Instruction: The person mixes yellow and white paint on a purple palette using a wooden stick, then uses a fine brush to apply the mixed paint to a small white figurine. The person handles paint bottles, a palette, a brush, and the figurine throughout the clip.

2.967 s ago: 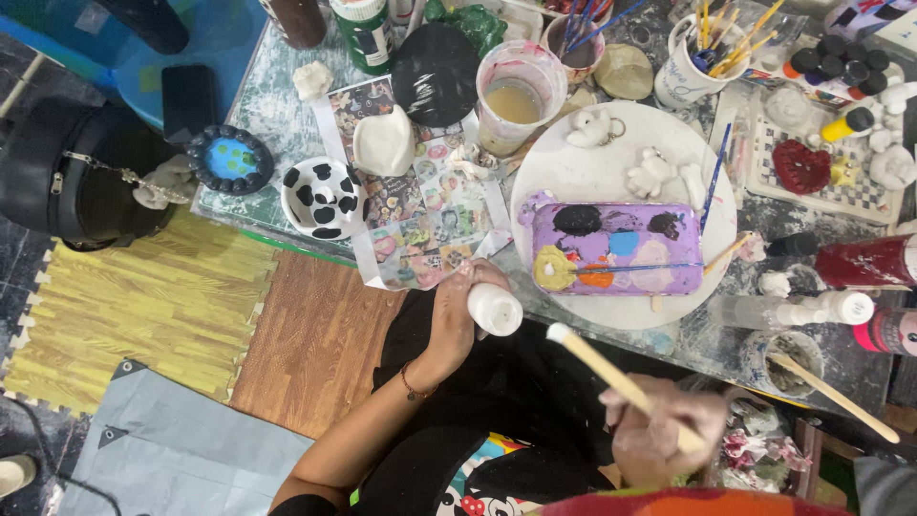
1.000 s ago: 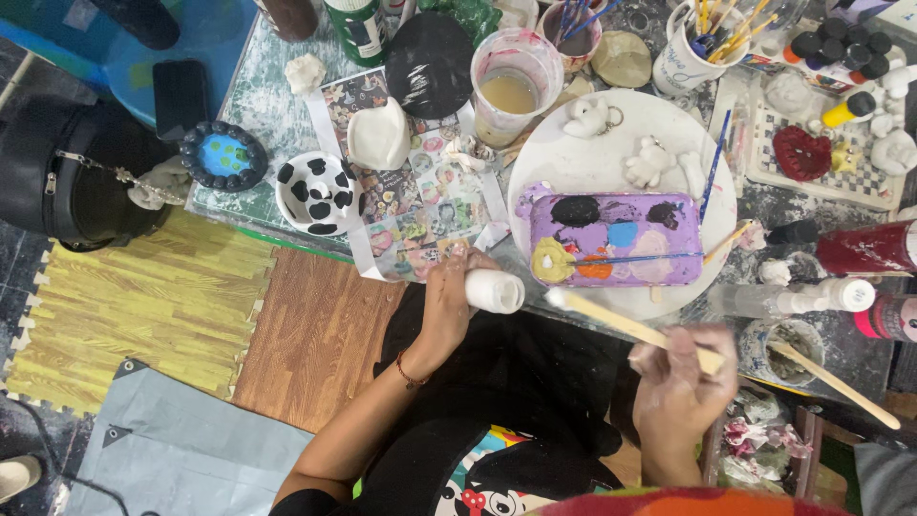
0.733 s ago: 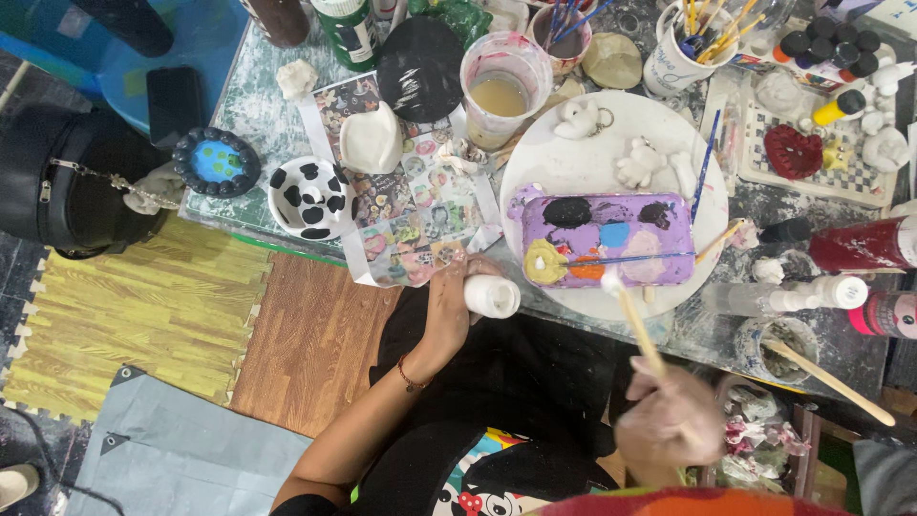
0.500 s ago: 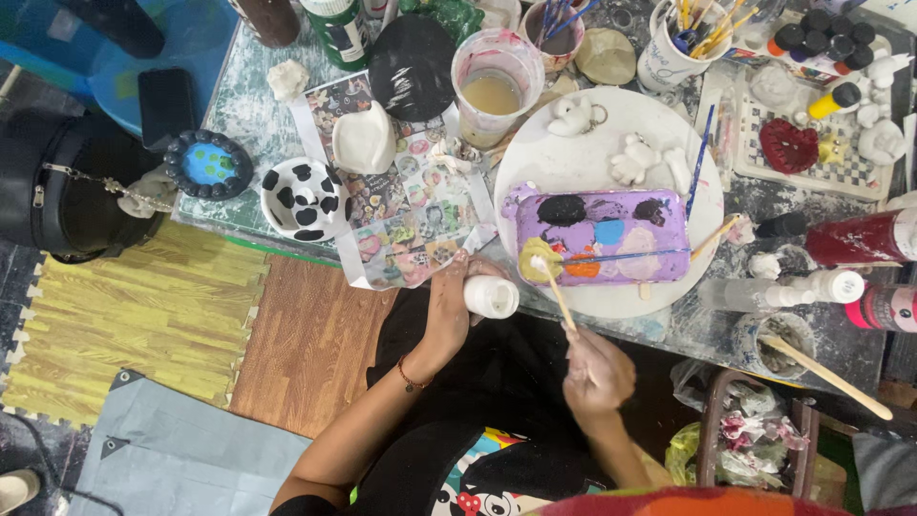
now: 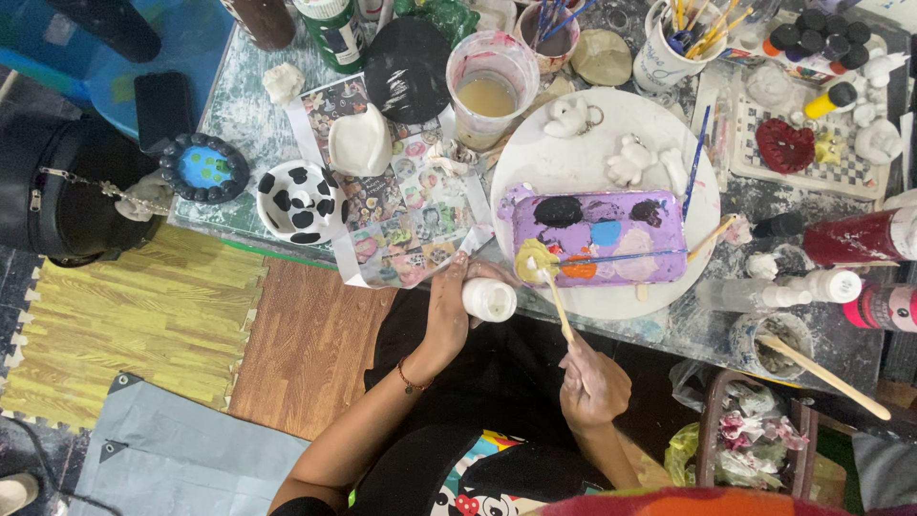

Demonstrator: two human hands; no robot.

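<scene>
Gripping a small white cylindrical piece (image 5: 489,299), the left hand (image 5: 449,311) holds it at the near edge of the surface (image 5: 239,115), fingers closed around it. Right hand (image 5: 592,387) is closed on a wooden-handled brush (image 5: 557,308), whose tip rests in the yellowish paint blob (image 5: 535,260) at the left end of the purple palette (image 5: 597,237) (just beyond the white piece). Palette sits on a round white plate (image 5: 583,158). Beyond the left hand lies a printed collage sheet (image 5: 401,205); further left, a black-spotted white dish (image 5: 298,201)
</scene>
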